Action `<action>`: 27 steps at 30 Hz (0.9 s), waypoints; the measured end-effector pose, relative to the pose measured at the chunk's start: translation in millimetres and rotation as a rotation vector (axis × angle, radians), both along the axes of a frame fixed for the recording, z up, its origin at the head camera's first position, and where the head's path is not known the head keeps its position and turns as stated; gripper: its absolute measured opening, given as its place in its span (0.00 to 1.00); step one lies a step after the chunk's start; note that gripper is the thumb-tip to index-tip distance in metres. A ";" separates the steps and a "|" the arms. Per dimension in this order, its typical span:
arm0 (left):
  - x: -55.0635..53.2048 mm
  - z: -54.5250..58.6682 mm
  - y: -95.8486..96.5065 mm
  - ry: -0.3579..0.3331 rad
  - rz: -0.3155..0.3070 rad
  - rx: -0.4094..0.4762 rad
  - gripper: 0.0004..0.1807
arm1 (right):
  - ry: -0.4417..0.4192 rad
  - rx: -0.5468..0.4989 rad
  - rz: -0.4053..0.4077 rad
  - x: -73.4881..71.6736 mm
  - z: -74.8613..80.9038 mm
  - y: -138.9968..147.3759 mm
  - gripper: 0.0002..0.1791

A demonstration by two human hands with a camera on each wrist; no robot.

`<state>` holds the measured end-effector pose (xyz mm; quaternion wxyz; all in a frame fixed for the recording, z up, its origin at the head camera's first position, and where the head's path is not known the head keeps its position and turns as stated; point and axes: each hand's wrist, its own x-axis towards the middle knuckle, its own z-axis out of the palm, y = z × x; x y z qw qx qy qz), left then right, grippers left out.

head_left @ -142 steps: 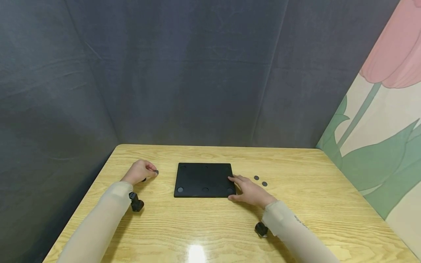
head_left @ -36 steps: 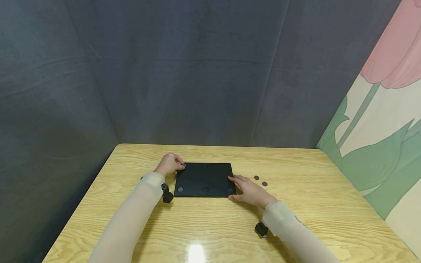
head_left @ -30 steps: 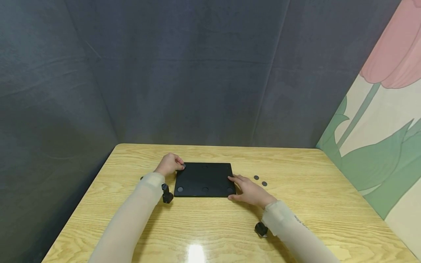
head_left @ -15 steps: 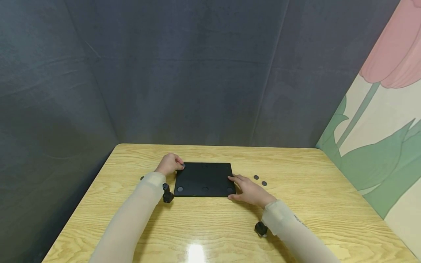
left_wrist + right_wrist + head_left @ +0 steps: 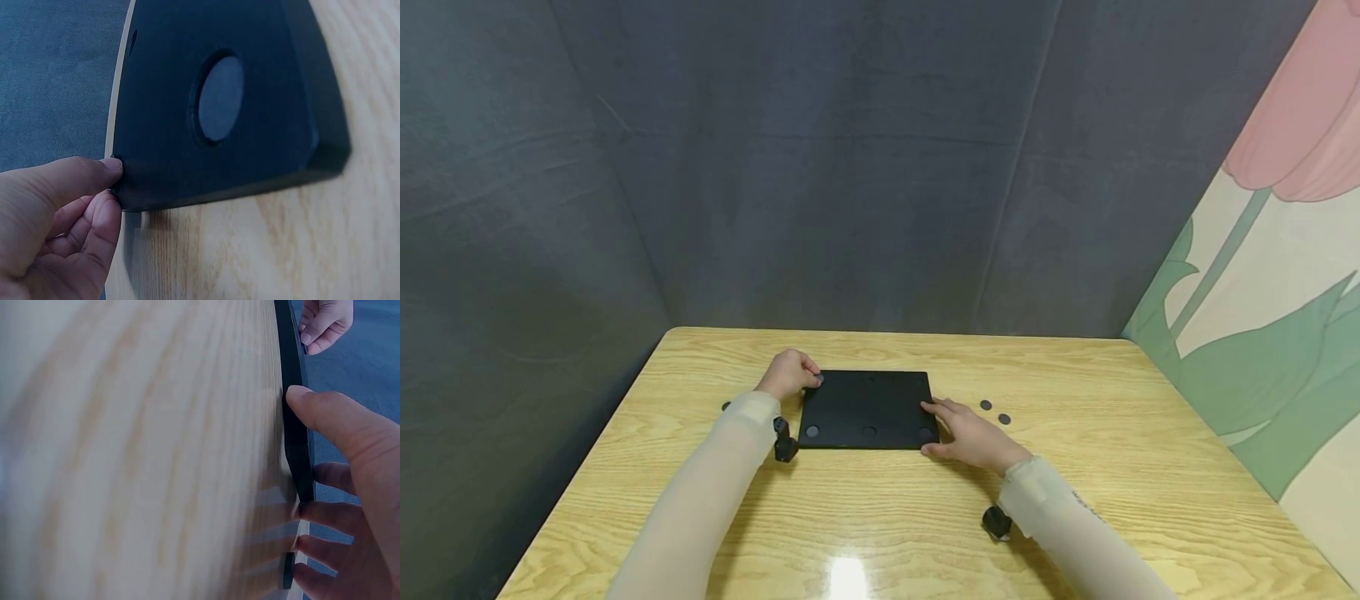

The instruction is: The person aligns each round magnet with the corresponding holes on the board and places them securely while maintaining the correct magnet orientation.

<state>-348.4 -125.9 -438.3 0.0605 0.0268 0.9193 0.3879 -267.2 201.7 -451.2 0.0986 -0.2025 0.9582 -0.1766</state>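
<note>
A flat black board (image 5: 868, 404) with round recesses lies on the table. My left hand (image 5: 786, 374) pinches a small dark disc (image 5: 820, 378) between thumb and fingertips, right at the board's far left corner. In the left wrist view the thumb and fingers (image 5: 105, 215) mostly hide that disc, and a grey disc (image 5: 222, 100) sits inside the near left recess. My right hand (image 5: 970, 435) grips the near right corner of the board, thumb on the front edge and fingers along the right side.
Two loose dark discs, one (image 5: 986, 405) behind the other (image 5: 1004, 419), lie right of the board. Another disc (image 5: 726, 406) shows partly behind the left wrist. A dark curtain (image 5: 850, 167) hangs behind the wooden table (image 5: 887, 508).
Since the earliest frame, my left hand has carried a disc from the table's left side rightward to the board's far left corner. Over the last second both hands stay nearly still.
</note>
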 end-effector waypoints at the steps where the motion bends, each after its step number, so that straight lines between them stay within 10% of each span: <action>1: 0.4 0.8 0.2 0.002 -0.001 -0.002 0.04 | 0.003 -0.001 0.001 0.1 0.5 0.0 0.45; 27: 2.0 1.8 1.0 -0.003 0.019 0.012 0.04 | 0.014 -0.004 0.020 2.1 1.8 0.7 0.45</action>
